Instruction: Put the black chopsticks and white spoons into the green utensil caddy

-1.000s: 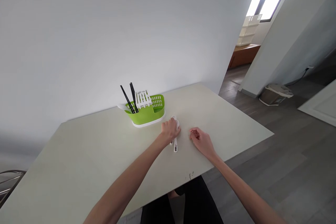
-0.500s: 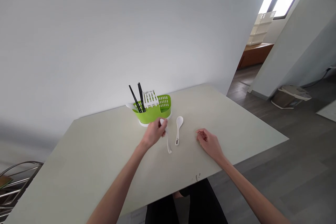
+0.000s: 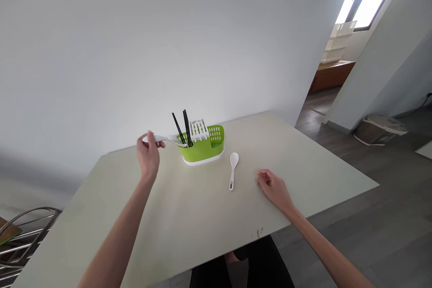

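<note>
My left hand (image 3: 148,155) is closed on a white spoon (image 3: 161,138), off the left end of a green utensil holder (image 3: 199,151). The spoon's handle points right and reaches the holder's left rim; its tip overlaps the chopsticks in view. Another white spoon (image 3: 174,137) leans out of that end, partly hidden. Black chopsticks (image 3: 187,128) stand in the left part, beside a white slotted piece (image 3: 199,130). One more white spoon (image 3: 234,160) lies on the table, bowl away from me. To its right my right hand (image 3: 275,189) rests with fingers curled, nothing visible in them.
The holder stands on a white base near the wall (image 3: 209,45), at the back of the pale table (image 3: 189,225). A metal-framed chair (image 3: 37,229) is at the lower left. A lidded bin (image 3: 380,129) sits on the floor at the right.
My left hand has carried the spoon from in front of the holder to its left end, raising it and turning the handle to the right. My right hand stays where it was.
</note>
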